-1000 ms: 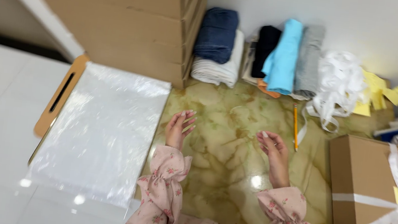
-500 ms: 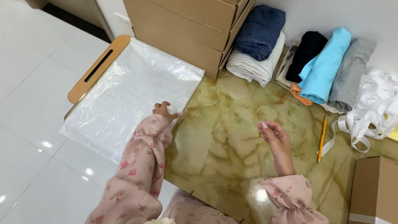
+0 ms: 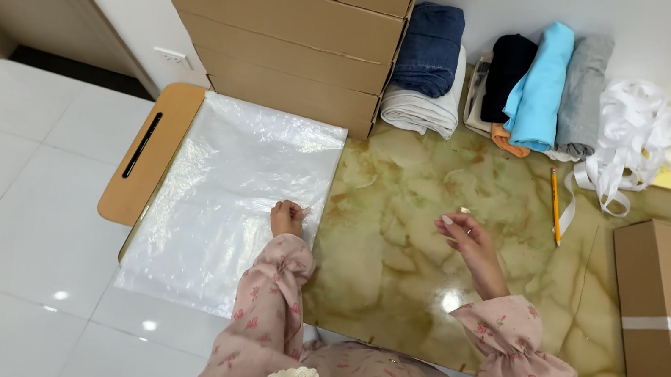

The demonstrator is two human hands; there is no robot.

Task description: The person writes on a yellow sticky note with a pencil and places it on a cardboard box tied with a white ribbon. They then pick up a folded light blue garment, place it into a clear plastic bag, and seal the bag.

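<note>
Pinching crinkled clear plastic bag (image 3: 231,201) edge, left hand (image 3: 287,218), right hand (image 3: 470,241) loosely open over glossy marble.

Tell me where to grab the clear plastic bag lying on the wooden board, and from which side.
Take the clear plastic bag at its right edge, where the left hand already rests. It lies flat on the wooden board, so a pinch from the marble table side probably works best; the stacked cardboard boxes crowd its far edge.
</note>
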